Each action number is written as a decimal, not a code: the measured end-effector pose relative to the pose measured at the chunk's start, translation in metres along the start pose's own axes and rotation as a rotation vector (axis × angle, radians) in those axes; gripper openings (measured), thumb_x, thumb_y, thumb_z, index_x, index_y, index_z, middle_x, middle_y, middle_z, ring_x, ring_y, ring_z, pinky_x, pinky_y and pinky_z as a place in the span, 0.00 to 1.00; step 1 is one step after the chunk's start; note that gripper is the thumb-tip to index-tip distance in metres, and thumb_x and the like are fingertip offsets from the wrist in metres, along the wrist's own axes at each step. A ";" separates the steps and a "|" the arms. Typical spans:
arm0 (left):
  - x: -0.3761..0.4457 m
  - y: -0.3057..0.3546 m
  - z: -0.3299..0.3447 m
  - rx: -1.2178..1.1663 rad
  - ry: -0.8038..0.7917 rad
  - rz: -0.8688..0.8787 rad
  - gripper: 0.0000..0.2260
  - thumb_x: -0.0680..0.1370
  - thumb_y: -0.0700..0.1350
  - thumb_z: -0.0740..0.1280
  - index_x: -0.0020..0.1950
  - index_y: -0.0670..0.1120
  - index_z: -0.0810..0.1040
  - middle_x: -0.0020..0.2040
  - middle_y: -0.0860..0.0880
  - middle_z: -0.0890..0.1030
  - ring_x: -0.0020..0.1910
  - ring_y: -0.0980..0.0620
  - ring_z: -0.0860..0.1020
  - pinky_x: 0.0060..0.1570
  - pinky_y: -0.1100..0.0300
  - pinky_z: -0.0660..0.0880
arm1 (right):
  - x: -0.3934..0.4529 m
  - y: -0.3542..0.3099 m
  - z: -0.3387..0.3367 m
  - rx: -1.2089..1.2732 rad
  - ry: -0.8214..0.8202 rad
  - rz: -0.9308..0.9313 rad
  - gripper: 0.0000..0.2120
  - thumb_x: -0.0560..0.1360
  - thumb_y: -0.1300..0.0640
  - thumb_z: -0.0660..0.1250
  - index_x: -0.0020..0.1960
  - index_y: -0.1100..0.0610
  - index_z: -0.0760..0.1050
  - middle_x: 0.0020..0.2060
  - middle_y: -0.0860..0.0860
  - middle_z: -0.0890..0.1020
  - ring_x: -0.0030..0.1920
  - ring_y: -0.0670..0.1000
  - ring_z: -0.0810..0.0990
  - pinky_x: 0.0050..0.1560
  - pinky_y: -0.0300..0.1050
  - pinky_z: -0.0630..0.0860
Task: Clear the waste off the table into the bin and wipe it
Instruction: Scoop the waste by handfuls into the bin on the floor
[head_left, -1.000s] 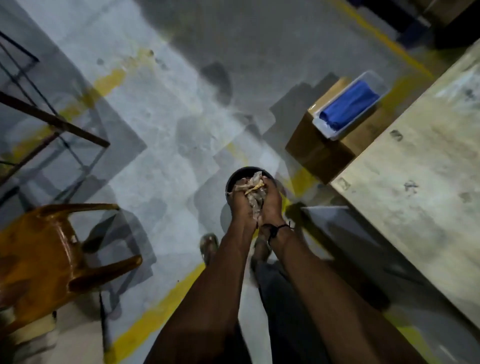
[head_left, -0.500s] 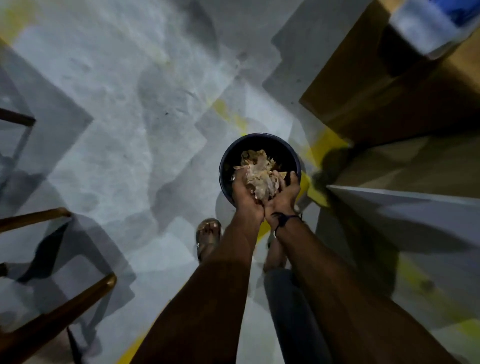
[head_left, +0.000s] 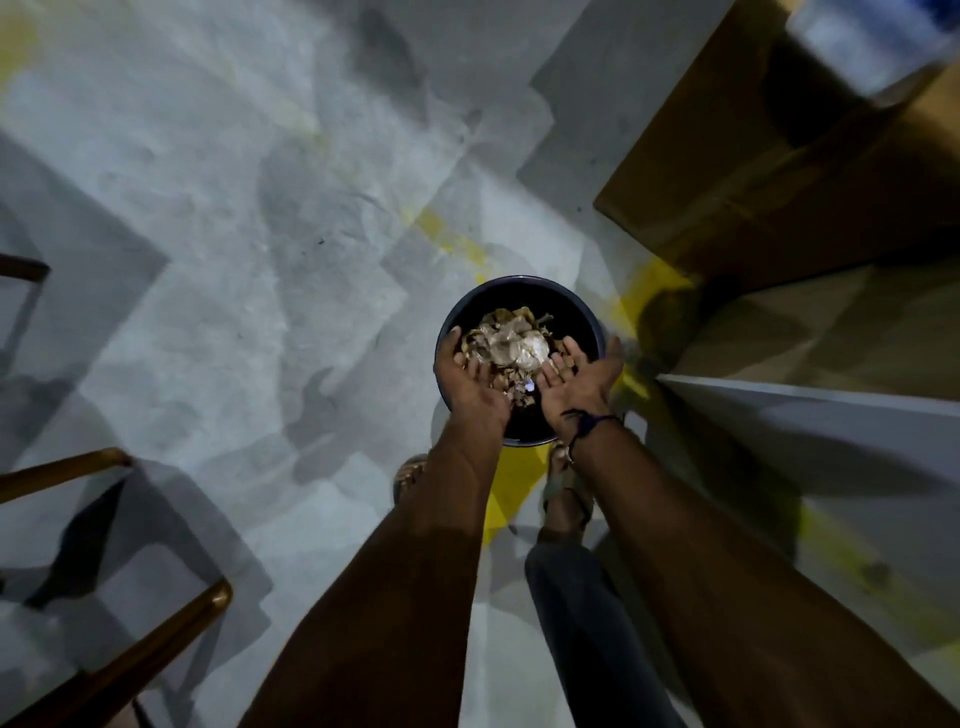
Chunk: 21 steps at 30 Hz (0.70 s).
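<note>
View from my head, looking straight down. My left hand (head_left: 470, 387) and my right hand (head_left: 579, 384) are held palms up over the mouth of the bin (head_left: 582, 317), a dark round tub standing on the floor (head_left: 234, 260). Both grips are wide: fingers spread and relaxed, holding nothing firmly. The waste (head_left: 511, 345), a pale crumpled wad with brown scraps, sits between my fingertips and inside the rim of the bin; I cannot tell whether it touches my fingers or already lies loose in the tub. A dark cord bracelet (head_left: 587, 423) circles my right wrist.

The bin stands on a yellow painted line (head_left: 501, 493) that crosses the grey floor. My sandalled feet (head_left: 410, 475) are just near the tub's nearer side. To the right of the bin, the pale edge of the surface (head_left: 810, 415) juts in from the frame's right edge. Beyond it, in the upper right corner, a cardboard box (head_left: 753, 171) rests on the floor with a blurred white tray (head_left: 857, 47) on top. Brown chair rails (head_left: 130, 660) show at the left edge.
</note>
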<state>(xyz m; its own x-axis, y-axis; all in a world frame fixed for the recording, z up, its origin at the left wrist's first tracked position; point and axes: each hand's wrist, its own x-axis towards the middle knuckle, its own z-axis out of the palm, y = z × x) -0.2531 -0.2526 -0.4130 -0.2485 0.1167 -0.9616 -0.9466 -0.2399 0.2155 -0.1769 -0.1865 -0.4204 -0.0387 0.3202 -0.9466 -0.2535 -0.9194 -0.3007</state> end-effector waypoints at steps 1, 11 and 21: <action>-0.001 0.005 0.001 0.017 -0.007 0.014 0.29 0.81 0.53 0.68 0.80 0.43 0.67 0.78 0.43 0.69 0.77 0.45 0.68 0.73 0.51 0.65 | -0.004 -0.005 0.003 0.012 0.004 -0.009 0.37 0.83 0.31 0.49 0.78 0.58 0.69 0.79 0.59 0.65 0.80 0.59 0.63 0.76 0.53 0.61; -0.087 0.033 0.009 0.382 -0.107 0.054 0.16 0.82 0.49 0.68 0.67 0.43 0.78 0.68 0.45 0.81 0.58 0.53 0.81 0.55 0.57 0.75 | -0.104 -0.039 0.012 0.030 -0.068 -0.006 0.34 0.84 0.34 0.51 0.75 0.59 0.71 0.77 0.60 0.69 0.76 0.59 0.69 0.69 0.53 0.69; -0.328 0.086 0.022 0.668 -0.247 0.171 0.06 0.82 0.42 0.67 0.46 0.45 0.80 0.42 0.49 0.83 0.35 0.55 0.82 0.28 0.68 0.75 | -0.341 -0.094 -0.003 0.072 -0.226 -0.095 0.25 0.84 0.37 0.56 0.57 0.57 0.79 0.68 0.57 0.80 0.67 0.56 0.79 0.59 0.47 0.75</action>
<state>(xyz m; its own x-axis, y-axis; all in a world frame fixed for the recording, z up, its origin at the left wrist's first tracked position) -0.2575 -0.2900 -0.0749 -0.3686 0.3635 -0.8556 -0.7940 0.3555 0.4931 -0.1373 -0.2096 -0.0696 -0.2244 0.4549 -0.8618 -0.3342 -0.8667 -0.3704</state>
